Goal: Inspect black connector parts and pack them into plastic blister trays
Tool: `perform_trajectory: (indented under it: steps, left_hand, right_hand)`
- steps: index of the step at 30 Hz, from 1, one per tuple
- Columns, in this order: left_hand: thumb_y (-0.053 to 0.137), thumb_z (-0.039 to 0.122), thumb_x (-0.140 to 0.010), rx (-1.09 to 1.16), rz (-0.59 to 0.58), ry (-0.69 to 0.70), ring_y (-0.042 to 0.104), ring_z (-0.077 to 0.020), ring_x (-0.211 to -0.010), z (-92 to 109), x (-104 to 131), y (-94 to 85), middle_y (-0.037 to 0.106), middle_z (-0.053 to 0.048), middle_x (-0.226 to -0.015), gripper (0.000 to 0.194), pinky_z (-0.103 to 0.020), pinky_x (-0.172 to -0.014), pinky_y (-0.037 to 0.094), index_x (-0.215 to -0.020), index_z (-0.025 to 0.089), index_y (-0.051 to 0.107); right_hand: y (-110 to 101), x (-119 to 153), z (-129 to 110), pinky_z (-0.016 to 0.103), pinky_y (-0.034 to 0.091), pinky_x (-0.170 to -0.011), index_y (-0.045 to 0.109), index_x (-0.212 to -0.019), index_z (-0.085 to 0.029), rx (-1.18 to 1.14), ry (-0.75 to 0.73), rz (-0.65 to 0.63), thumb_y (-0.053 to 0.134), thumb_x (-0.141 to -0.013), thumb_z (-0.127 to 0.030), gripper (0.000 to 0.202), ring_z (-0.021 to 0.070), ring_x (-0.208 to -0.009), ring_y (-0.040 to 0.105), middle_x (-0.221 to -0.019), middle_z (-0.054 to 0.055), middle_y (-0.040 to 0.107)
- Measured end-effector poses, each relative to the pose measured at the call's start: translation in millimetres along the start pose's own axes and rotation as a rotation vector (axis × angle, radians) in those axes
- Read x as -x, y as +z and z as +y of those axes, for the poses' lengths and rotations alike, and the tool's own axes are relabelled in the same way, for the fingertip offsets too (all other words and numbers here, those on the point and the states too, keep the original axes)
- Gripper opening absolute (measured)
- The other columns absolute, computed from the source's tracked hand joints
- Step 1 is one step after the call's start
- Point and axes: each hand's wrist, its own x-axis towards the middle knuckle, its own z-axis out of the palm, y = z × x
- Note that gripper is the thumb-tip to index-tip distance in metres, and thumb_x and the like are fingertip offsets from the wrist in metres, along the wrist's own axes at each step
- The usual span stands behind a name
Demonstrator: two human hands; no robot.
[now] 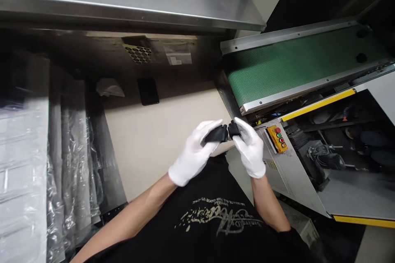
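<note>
Both of my hands wear white gloves and are raised in front of my body, near the front right edge of the pale work surface (148, 139). My left hand (197, 148) is closed around a black plastic part (217, 134). Just beside it, my right hand (249, 146) pinches a smaller black plastic part (233, 129) between thumb and fingers. The two parts are side by side, almost end to end; whether they touch I cannot tell. Gloves cover much of both, so their exact kind does not show.
A black phone-like slab (148, 91) lies at the back of the surface, beside a crumpled white piece (109, 88). Plastic-wrapped trays (70, 152) stack at left. To the right runs a green conveyor belt (296, 63), with a yellow button box (277, 139) below. A metal shelf (129, 4) overhangs the back.
</note>
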Motion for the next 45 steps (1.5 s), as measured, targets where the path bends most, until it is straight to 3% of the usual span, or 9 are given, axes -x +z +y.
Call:
perform_trajectory:
  steps: [2,5,8,12,18,25,32,39,45]
  left_hand:
    - [0.086,0.029,-0.086,0.081,0.003,0.065,0.067,-0.0276,-0.124,19.4,12.3,-2.5,0.072,-0.007,-0.132,0.046,-0.042,-0.114,0.055,-0.131,0.032,0.078]
    - [0.092,0.026,-0.081,0.308,0.004,-0.037,0.072,-0.0234,-0.112,38.9,20.7,-3.7,0.075,-0.004,-0.121,0.052,-0.035,-0.099,0.064,-0.130,0.036,0.077]
    - [0.098,0.027,-0.073,0.526,-0.028,-0.157,0.074,-0.0189,-0.097,45.7,22.8,-4.9,0.073,-0.003,-0.116,0.059,-0.029,-0.089,0.066,-0.128,0.035,0.077]
    - [0.101,0.033,-0.067,0.698,-0.048,-0.231,0.074,-0.0169,-0.094,46.4,24.9,-8.9,0.070,-0.002,-0.119,0.065,-0.029,-0.092,0.066,-0.127,0.036,0.076]
    - [0.098,0.029,-0.072,0.754,-0.039,-0.259,0.070,-0.0143,-0.094,43.2,25.3,-16.0,0.070,-0.002,-0.118,0.057,-0.023,-0.087,0.064,-0.125,0.035,0.076]
    - [0.102,0.020,-0.063,0.842,-0.009,-0.298,0.070,-0.0141,-0.088,44.1,20.5,-19.3,0.071,-0.002,-0.110,0.062,-0.021,-0.082,0.065,-0.120,0.030,0.079]
    - [0.103,0.018,-0.062,0.862,-0.056,-0.283,0.073,-0.0108,-0.091,41.9,19.5,-24.6,0.071,0.001,-0.114,0.067,-0.015,-0.087,0.063,-0.122,0.032,0.078]
    - [0.105,0.020,-0.057,0.841,-0.011,-0.252,0.072,-0.0123,-0.090,42.7,19.6,-27.6,0.071,0.000,-0.110,0.069,-0.017,-0.084,0.065,-0.120,0.032,0.079]
    - [0.104,0.022,-0.061,0.841,0.015,-0.218,0.072,-0.0128,-0.089,37.9,18.7,-28.2,0.072,-0.001,-0.112,0.067,-0.021,-0.086,0.065,-0.122,0.033,0.078]
  right_hand:
    - [-4.3,10.0,-26.1,0.045,0.062,-0.110,0.074,-0.133,-0.024,0.026,-0.112,-0.003,0.083,-0.085,-0.029,0.049,0.0260,-0.120,0.075,-0.133,0.009,0.077]
    - [-0.6,17.4,-50.3,0.047,0.066,-0.104,0.071,-0.136,-0.028,0.059,-0.230,0.035,0.084,-0.085,-0.025,0.053,0.0260,-0.115,0.076,-0.128,0.007,0.077]
    - [11.7,18.5,-58.7,0.049,0.067,-0.101,0.069,-0.138,-0.028,0.022,-0.256,0.054,0.085,-0.085,-0.027,0.056,0.0267,-0.113,0.076,-0.122,0.008,0.078]
    - [27.5,15.1,-65.0,0.048,0.067,-0.102,0.069,-0.136,-0.030,-0.049,-0.251,0.033,0.088,-0.083,-0.030,0.056,0.0258,-0.110,0.076,-0.118,0.006,0.078]
    - [34.6,12.4,-75.1,0.043,0.069,-0.095,0.072,-0.132,-0.031,0.004,-0.256,-0.005,0.088,-0.081,-0.028,0.054,0.0242,-0.106,0.077,-0.115,0.004,0.079]
    - [25.7,17.3,-79.2,0.038,0.071,-0.084,0.073,-0.132,-0.030,0.011,-0.216,-0.078,0.086,-0.079,-0.019,0.056,0.0239,-0.100,0.078,-0.112,0.004,0.080]
    - [30.9,16.2,-78.7,0.041,0.072,-0.084,0.073,-0.133,-0.030,0.043,-0.261,-0.022,0.086,-0.080,-0.019,0.055,0.0264,-0.104,0.079,-0.113,0.006,0.080]
    - [29.4,14.5,-82.1,0.040,0.072,-0.081,0.072,-0.134,-0.027,0.104,-0.317,-0.121,0.079,-0.080,-0.012,0.057,0.0256,-0.100,0.079,-0.110,0.007,0.081]
    - [30.9,12.3,-80.3,0.044,0.071,-0.087,0.070,-0.139,-0.028,0.085,-0.333,-0.114,0.076,-0.083,-0.009,0.059,0.0260,-0.101,0.079,-0.114,0.008,0.081]
